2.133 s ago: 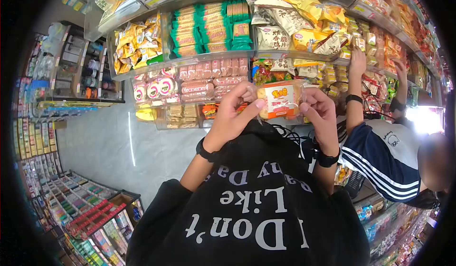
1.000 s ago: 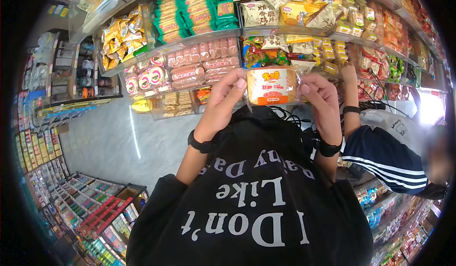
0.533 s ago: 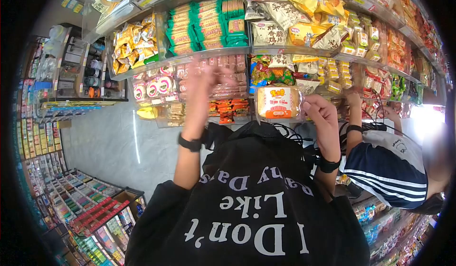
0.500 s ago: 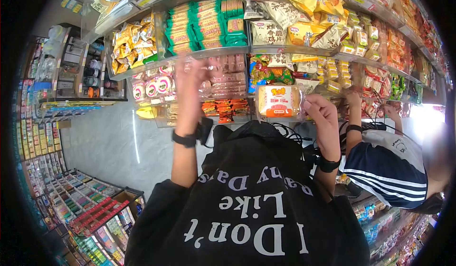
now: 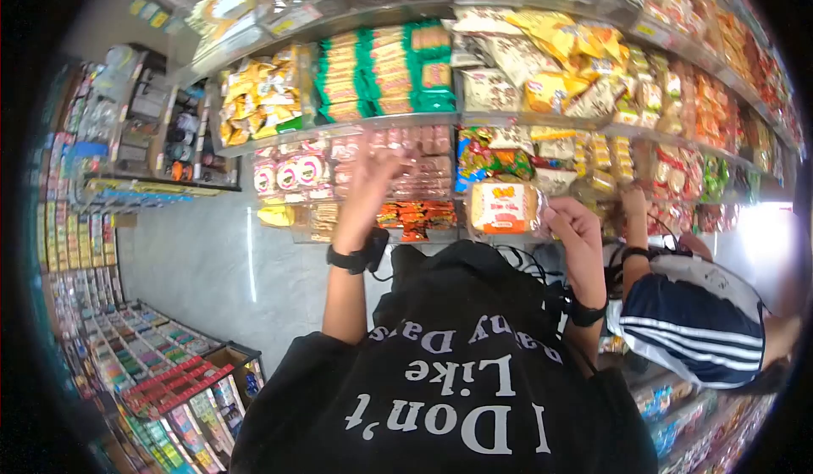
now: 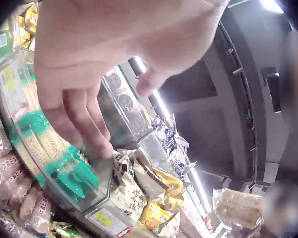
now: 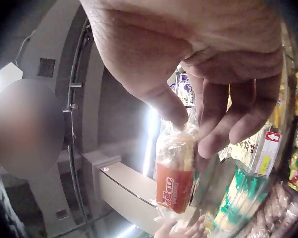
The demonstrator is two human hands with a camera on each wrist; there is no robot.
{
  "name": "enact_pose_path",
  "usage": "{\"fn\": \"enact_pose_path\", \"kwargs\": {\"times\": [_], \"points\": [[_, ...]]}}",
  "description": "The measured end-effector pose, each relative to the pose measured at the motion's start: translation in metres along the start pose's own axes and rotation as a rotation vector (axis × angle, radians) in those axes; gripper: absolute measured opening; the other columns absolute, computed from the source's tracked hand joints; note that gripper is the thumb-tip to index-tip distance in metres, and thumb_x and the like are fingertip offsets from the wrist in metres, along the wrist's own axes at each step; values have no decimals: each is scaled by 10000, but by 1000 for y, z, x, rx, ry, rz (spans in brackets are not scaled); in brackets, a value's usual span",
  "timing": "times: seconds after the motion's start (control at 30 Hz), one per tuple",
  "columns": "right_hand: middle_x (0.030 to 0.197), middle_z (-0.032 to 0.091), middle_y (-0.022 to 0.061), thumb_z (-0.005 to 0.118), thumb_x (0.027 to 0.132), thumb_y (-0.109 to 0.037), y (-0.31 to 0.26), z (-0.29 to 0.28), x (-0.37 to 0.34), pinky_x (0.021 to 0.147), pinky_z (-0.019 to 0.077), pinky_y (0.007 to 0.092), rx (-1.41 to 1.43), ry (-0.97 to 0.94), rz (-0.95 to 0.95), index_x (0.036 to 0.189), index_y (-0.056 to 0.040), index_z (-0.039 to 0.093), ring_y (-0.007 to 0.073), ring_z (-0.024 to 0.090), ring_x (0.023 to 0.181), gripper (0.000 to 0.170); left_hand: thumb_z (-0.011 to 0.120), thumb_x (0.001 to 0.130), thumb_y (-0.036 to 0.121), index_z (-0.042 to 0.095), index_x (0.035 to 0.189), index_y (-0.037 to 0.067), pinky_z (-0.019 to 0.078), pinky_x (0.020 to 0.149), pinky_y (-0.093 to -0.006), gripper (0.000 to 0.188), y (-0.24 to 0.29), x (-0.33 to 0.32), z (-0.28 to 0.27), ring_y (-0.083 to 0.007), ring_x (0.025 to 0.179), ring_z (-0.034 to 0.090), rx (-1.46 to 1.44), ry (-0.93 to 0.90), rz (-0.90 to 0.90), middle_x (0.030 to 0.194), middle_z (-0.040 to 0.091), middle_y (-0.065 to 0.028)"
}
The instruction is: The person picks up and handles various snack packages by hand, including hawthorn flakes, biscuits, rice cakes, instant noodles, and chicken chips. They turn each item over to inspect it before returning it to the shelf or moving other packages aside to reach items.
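Between thumb and fingers, my right hand (image 5: 578, 241) pinches one end of the clear wrapper of a packaged bread (image 5: 506, 207). The bread has a white and orange label facing up toward the head view. In the right wrist view the bread (image 7: 175, 183) hangs below the thumb and fingertips, its orange label band showing. My left hand (image 5: 364, 194) is raised apart from it to the left, fingers loosely spread, holding nothing. Behind that hand, in the head view, are pink-wrapped snack packs (image 5: 432, 169). The left wrist view shows the fingers bent loosely in front of the shelf.
Tiered clear bins hold green-wrapped biscuits (image 5: 389, 72), yellow snack bags (image 5: 261, 93) and white and yellow chip bags (image 5: 542, 67). At the right, another person in a striped sleeve (image 5: 694, 326) reaches to the shelf. Grey floor (image 5: 195, 254) lies to the left, with a goods rack (image 5: 169, 372) beyond.
Both hands held the packaged bread earlier. My left hand has let go of its end and moved off to the left; the right hand keeps its hold.
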State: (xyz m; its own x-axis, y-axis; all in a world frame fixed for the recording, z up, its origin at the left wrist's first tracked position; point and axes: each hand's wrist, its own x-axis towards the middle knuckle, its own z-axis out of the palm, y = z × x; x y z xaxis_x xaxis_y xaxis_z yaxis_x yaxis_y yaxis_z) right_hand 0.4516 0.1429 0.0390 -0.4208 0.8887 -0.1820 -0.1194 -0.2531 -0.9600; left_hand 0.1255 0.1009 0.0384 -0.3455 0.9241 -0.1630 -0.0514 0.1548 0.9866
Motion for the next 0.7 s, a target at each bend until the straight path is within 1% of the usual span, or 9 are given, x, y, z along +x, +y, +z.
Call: {"fn": "enact_pose_path", "kwargs": {"times": [0.1, 0.13, 0.17, 0.23, 0.33, 0.47, 0.57, 0.63, 0.7], "points": [[930, 722, 44, 613, 990, -42, 3, 2, 4, 756, 501, 243, -33, -29, -16, 1121, 51, 672, 89, 645, 803, 171, 644, 1001, 259, 282, 1565, -19, 513, 933, -341, 725, -12, 1, 1, -207, 996, 684, -51, -111, -6, 1158, 707, -137], [939, 725, 45, 612, 991, -43, 2, 3, 5, 758, 500, 241, -29, -29, 3, 1123, 51, 673, 87, 644, 805, 173, 607, 1031, 248, 339, 1535, -18, 514, 941, -335, 630, -23, 4, -1, -195, 1006, 682, -12, -181, 18, 1149, 707, -127], [948, 729, 47, 610, 992, -44, 1, 4, 6, 759, 499, 239, -28, -23, 24, 1125, 51, 674, 85, 644, 808, 175, 607, 1043, 262, 259, 1576, 7, 531, 889, -314, 686, -42, 11, -3, -166, 920, 687, -34, -253, 21, 1029, 713, -104], [958, 735, 53, 609, 998, -52, 2, 5, 8, 762, 499, 234, -22, -39, 0, 1125, 53, 675, 81, 644, 806, 178, 594, 1049, 236, 167, 1612, 42, 554, 825, -316, 733, -29, 6, 3, -175, 873, 696, -107, -412, -7, 1005, 710, -127], [929, 732, 56, 610, 1000, -56, -3, 10, 11, 745, 514, 238, -41, -37, -27, 1112, 60, 670, 97, 659, 774, 172, 568, 1056, 190, -2, 1630, 86, 571, 738, -329, 815, -13, 0, 8, -186, 799, 698, -184, -381, 30, 982, 707, -151], [858, 718, 56, 602, 1006, -67, -7, 10, 13, 721, 529, 247, -60, -6, -28, 1095, 57, 669, 105, 666, 746, 166, 583, 1034, 151, -240, 1580, 137, 580, 689, -345, 988, 34, 13, -15, -213, 743, 697, -191, -46, 217, 990, 713, -188], [812, 708, 53, 595, 1012, -78, -4, 7, 12, 718, 536, 251, -82, -11, -14, 1091, 52, 669, 105, 665, 736, 170, 607, 1020, 218, -236, 1578, 112, 577, 735, -365, 1017, 65, 27, -36, -226, 754, 702, -280, 123, 311, 1037, 719, -203], [790, 703, 52, 591, 1015, -86, -6, 8, 15, 720, 538, 251, -78, -3, -3, 1092, 48, 670, 103, 664, 729, 173, 604, 1019, 268, -226, 1579, 94, 570, 783, -379, 1016, 83, 39, -45, -234, 766, 705, -241, 165, 363, 1083, 716, -210], [857, 719, 53, 596, 1007, -60, -3, 6, 15, 741, 543, 248, -57, -33, 7, 1124, 57, 664, 99, 674, 773, 178, 575, 1032, 299, -204, 1579, 66, 543, 883, -389, 980, 97, 45, -42, -250, 811, 718, -207, 180, 385, 1152, 705, -227]]}}
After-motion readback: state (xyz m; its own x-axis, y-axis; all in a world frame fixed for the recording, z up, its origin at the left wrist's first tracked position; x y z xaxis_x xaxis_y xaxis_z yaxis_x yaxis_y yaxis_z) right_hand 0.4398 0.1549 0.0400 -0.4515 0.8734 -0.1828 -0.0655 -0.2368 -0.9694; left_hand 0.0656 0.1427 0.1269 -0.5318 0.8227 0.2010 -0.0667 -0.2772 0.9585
